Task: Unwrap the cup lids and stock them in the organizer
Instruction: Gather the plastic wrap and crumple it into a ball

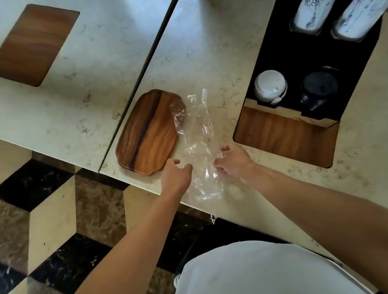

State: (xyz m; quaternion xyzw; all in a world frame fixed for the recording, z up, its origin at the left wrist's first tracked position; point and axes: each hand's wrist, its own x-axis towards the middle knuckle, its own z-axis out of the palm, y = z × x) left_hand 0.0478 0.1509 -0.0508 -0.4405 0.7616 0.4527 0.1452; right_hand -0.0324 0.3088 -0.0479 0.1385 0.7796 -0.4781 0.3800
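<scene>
Plainly, the right hand [233,163] had its grip closed on the near right edge of the clear plastic wrapper [200,145], fingers curled into the film. The left hand [175,175] sat just beside the wrapper's left edge with its grip loosely open, fingers half curled, holding nothing that could be made out. The wrapper lay flat and empty on the marble bench [211,55], its far corner overlapping the wooden tray [147,133] to its left and its near end reaching the bench's front edge. To the right, set into the bench, stood the black organizer [273,63]. Its near left well held a stack of white lids [270,85], and the well beside it a stack of black lids [317,91]. Two sleeves of printed paper cups [314,0] leaned out of the far wells.
</scene>
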